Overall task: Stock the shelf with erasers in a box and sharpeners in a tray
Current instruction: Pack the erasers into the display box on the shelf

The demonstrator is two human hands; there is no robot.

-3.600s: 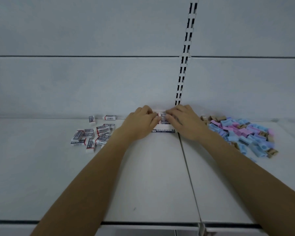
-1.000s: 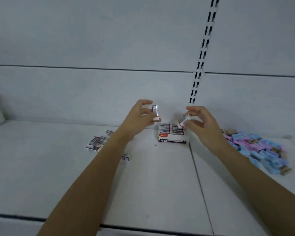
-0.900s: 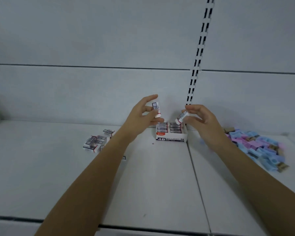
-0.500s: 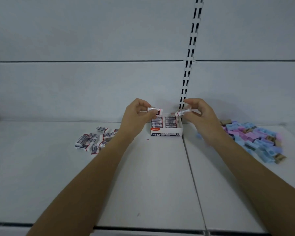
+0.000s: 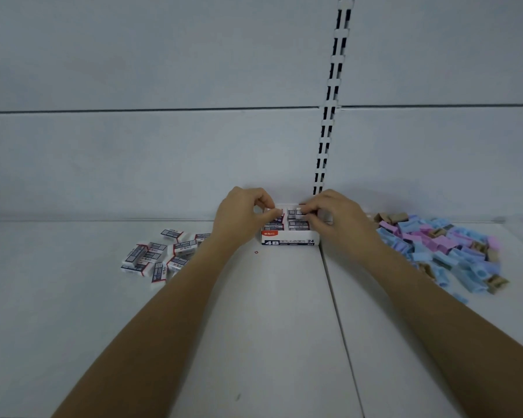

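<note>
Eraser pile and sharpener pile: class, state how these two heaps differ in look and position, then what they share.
The eraser pile lies left of the box; the sharpener pile lies right of it. The eraser pile is white with dark labels; the sharpener pile is blue, pink and tan. The eraser pile looks smaller than the sharpener pile. Both lie loose and unsorted on the shelf.

A shop: white gondola shelf (image 5: 254, 327) with slotted upright (image 5: 329, 116), boxed erasers (image 5: 289, 239) and loose stock.
</note>
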